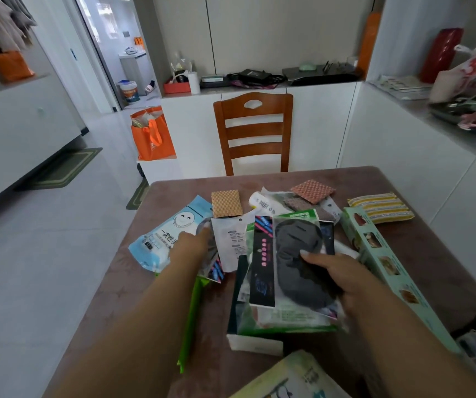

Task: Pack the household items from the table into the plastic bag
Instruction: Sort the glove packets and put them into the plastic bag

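Observation:
My right hand (pixel 343 280) grips a clear packet with a grey cloth and a black card (pixel 291 262), lifted over a green-edged packet (pixel 282 323) and a dark box (pixel 236 305). My left hand (pixel 193 242) reaches onto a small packet (pixel 213 265) that lies between a blue-and-white pouch (pixel 167 234) and a white packet (pixel 231 239); its fingers are bent on the packet's top. A long mint-green box (pixel 386 271) lies at the right. I see no plastic bag that I can pick out with certainty.
On the brown table (pixel 403 234) also lie two checked scouring pads (pixel 226 203) (pixel 313 191), a yellow striped sponge (pixel 380 207), a white tube (pixel 261 201) and bright green sheets (pixel 192 311). A wooden chair (pixel 254 130) stands behind the table. An orange bag (pixel 152 135) sits at the far left.

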{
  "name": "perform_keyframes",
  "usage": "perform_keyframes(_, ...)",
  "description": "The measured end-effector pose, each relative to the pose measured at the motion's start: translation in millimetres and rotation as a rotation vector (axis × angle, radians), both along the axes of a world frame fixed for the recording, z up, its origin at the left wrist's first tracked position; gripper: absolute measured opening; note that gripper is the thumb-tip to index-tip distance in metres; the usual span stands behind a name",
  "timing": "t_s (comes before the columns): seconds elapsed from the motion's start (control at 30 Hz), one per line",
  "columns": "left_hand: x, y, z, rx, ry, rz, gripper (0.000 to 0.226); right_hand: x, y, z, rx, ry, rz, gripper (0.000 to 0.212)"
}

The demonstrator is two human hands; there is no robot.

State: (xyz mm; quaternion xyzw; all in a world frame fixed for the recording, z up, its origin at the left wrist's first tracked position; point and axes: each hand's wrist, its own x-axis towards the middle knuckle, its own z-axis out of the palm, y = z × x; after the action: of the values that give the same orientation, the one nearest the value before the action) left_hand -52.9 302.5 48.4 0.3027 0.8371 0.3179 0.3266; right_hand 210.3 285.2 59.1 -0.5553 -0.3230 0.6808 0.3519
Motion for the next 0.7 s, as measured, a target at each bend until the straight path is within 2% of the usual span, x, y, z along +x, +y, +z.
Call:
perform_keyframes(0.13, -2, 27, -18, -0.128, -0.045, 0.003, 0.103, -6, 2, -5, 0.0, 0.006, 0.02, 0.022)
perform_keyframes(0.17, 0, 32, -18, -0.147, -0.022, -0.014, 0.103, -7, 3, -5, 0.001, 0.01, 0.017, 0.021)
perform_keyframes(0.27, 4, 49, -21, -0.136, 0.072, -0.094, 0.076, -8, 5, -7, 0.012, 0.014, 0.011, 0.012)
perform_keyframes(0.3, 6, 51, -22, -0.161, 0.137, -0.095, 0.073, -8, 5, -6, 0.013, 0.015, 0.008, 0.01)
perform_keyframes(0.37, 3, 54, -26, -0.24, 0.314, -0.065, 0.084, -6, 5, -7, 0.011, 0.016, 0.01, 0.008)
perform_keyframes(0.43, -6, 57, -36, -0.309, 0.344, -0.031, 0.097, -4, 6, -9, 0.004, 0.022, 0.018, 0.019)
perform_keyframes(0.53, -13, 62, -40, -0.278, 0.172, -0.016, 0.101, -2, 6, -12, 0.002, 0.04, 0.021, 0.019)
perform_keyframes(0.63, -4, 64, -35, -0.176, -0.088, -0.007, 0.08, -4, 6, -14, 0.002, 0.043, 0.008, 0.018)
perform_keyframes(0.7, -1, 62, -41, -0.164, -0.161, 0.016, 0.075, -6, 6, -17, -0.006, 0.041, 0.006, 0.018)
